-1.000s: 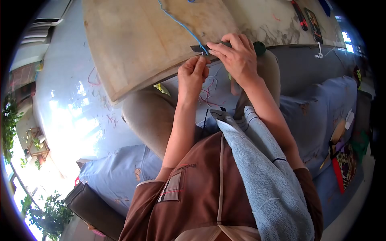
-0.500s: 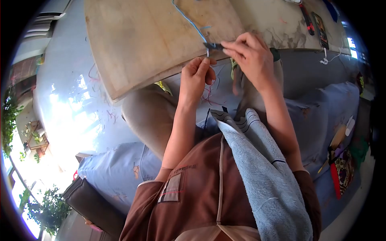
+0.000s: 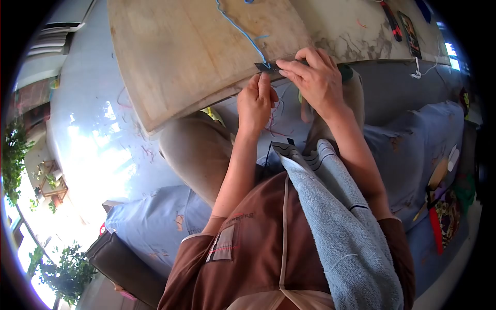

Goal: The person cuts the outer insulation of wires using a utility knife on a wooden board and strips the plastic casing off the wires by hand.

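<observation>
At the near edge of the wooden board (image 3: 206,57), my left hand (image 3: 256,101) is closed in a pinch just below the end of a blue cord (image 3: 240,30). The cord runs away from me over the board. My right hand (image 3: 318,80) is closed on a dark flat blade-like tool (image 3: 264,67), whose tip lies at the cord's end, right above my left thumb. The exact contact between blade and cord is too small to tell.
A red and black tool (image 3: 392,23) and a phone (image 3: 409,35) with a white cable (image 3: 417,68) lie at the back right. My knees are under the board edge. A light blue towel (image 3: 341,222) hangs over my front.
The dark blade has turned and come down to the board edge beside my left thumb. A short blue scrap has appeared beside the cord since the first frame. Both hands stay closed.
</observation>
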Demonstrator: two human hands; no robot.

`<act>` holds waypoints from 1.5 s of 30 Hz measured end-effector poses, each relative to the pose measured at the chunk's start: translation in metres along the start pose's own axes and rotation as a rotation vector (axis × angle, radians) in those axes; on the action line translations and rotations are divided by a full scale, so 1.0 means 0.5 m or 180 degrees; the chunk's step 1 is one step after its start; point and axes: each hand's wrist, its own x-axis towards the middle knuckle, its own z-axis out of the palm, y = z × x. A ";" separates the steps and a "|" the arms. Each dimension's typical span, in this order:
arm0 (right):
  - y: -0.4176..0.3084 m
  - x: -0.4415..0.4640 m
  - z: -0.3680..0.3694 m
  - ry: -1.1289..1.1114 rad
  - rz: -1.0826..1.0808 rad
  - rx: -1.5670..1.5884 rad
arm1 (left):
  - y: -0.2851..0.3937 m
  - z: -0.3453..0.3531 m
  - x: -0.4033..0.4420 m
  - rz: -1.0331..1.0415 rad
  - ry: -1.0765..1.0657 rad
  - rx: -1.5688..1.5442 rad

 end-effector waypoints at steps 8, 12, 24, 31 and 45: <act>-0.004 0.001 -0.006 -0.0096 0.0024 0.0062 | -0.006 0.000 0.003 0.0077 0.0067 0.0299; -0.010 0.005 0.002 0.0032 0.0091 0.0051 | 0.004 0.000 0.000 0.0094 0.0061 0.0239; 0.023 0.044 0.046 0.0188 -0.0302 -0.0087 | 0.004 -0.007 0.008 0.0139 -0.0277 -0.0128; 0.029 0.088 0.065 0.0147 -0.0292 -0.0035 | -0.001 -0.013 0.009 0.0052 -0.0415 -0.0313; -0.025 0.030 0.022 0.0092 -0.0272 0.0185 | 0.013 -0.042 -0.010 0.0040 -0.0713 -0.0888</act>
